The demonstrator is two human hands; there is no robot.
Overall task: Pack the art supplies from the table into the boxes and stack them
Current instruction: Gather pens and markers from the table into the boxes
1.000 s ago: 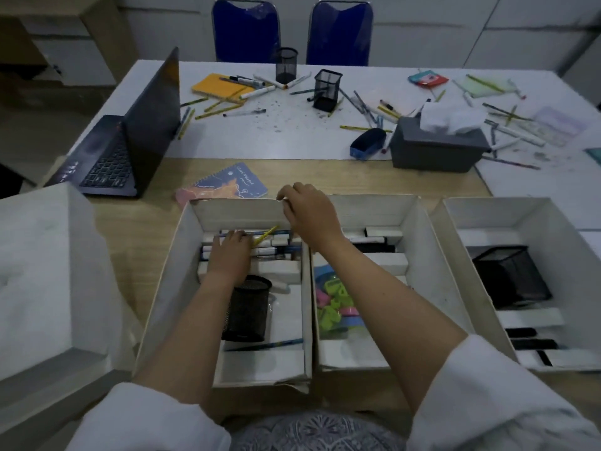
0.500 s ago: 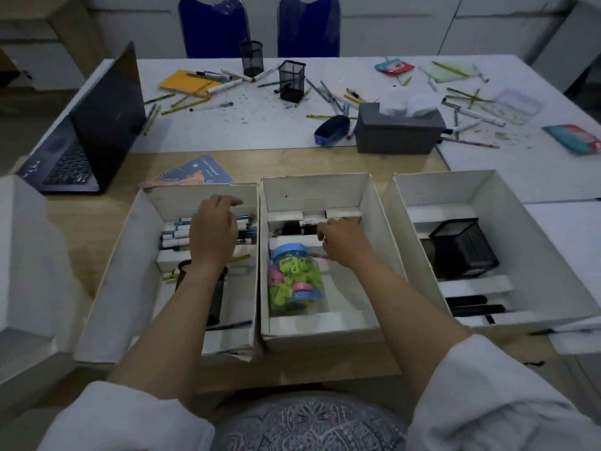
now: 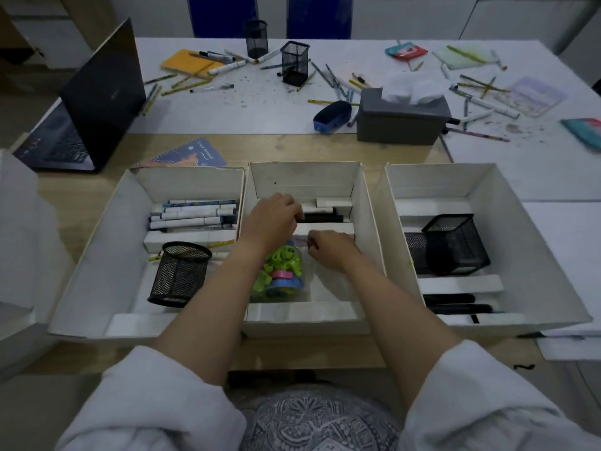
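Three open white boxes stand side by side near me. The left box [image 3: 97,242] holds several markers [image 3: 195,214] and a round mesh cup [image 3: 180,275]. Both hands are inside the middle box [image 3: 305,180]. My left hand [image 3: 271,219] curls its fingers round the end of the black markers [image 3: 325,218] at the far side. My right hand [image 3: 328,250] pinches a thin pinkish pencil [image 3: 300,239] just above a clear jar of bright clips [image 3: 283,271]. The right box [image 3: 527,242] holds a square mesh holder [image 3: 455,244] and black markers.
Loose pens and pencils [image 3: 481,102] lie scattered over the white table behind, with two mesh cups [image 3: 294,63], a grey tissue box [image 3: 403,120] and a blue sharpener [image 3: 331,115]. An open laptop [image 3: 94,105] and a blue notebook [image 3: 192,154] sit at the left. A white lid [image 3: 19,255] lies far left.
My left hand left the markers in the left box and crossed into the middle box. My right hand moved from the left box's far wall down beside the jar.
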